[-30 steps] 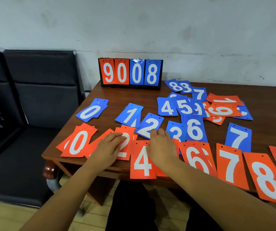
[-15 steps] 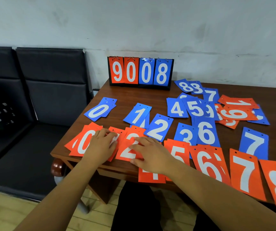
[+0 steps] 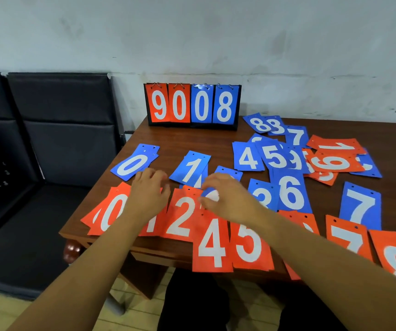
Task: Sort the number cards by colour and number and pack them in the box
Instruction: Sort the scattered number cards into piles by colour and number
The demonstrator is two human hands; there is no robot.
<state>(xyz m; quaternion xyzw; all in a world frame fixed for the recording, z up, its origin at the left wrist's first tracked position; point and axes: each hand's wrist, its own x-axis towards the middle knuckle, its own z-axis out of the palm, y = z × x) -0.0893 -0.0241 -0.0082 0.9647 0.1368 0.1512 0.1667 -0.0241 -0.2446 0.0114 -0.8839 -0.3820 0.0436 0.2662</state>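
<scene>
Near front-left corner of brown wooden table (image 3: 180, 139): right hand (image 3: 228, 199) pinches blue plastic "2" card (image 3: 228, 170) at its left edge, long axis pointing away from me; left hand (image 3: 148, 194) loose, empty, over orange "1" card (image 3: 152, 225).

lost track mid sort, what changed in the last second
The right hand moved off the orange 4 and orange 5, forward onto the blue 2; whether it grips it is unclear. The left hand slid left from the orange 2 onto the orange 1. The other cards and the scoreboard kept their places.
</scene>
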